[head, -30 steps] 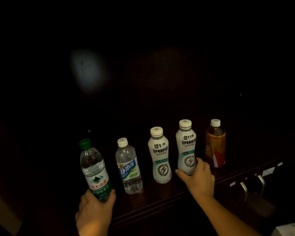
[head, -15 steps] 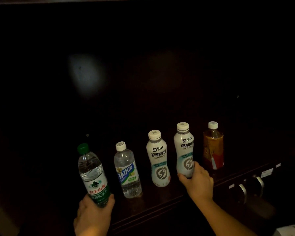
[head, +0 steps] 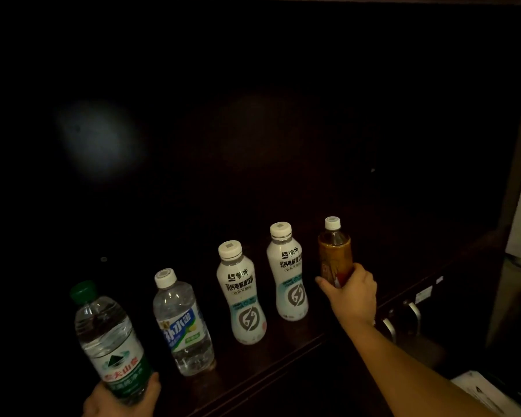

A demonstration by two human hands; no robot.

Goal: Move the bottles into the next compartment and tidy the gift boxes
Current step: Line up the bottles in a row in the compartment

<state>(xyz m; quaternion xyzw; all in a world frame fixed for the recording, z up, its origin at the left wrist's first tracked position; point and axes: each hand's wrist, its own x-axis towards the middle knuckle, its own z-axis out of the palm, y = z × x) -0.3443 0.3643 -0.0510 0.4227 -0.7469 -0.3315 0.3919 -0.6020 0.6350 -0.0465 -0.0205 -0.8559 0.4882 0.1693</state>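
Left fingers wrapped low on water bottle, right fingers closed around tea bottle, probably for carrying both over together.

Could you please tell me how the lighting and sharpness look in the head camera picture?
Head view: very dim, cabinet interior nearly black; a pale hazy glare patch on the back panel; the green-capped water bottle in the left hand looks slightly blurred; white bottle labels stay legible.
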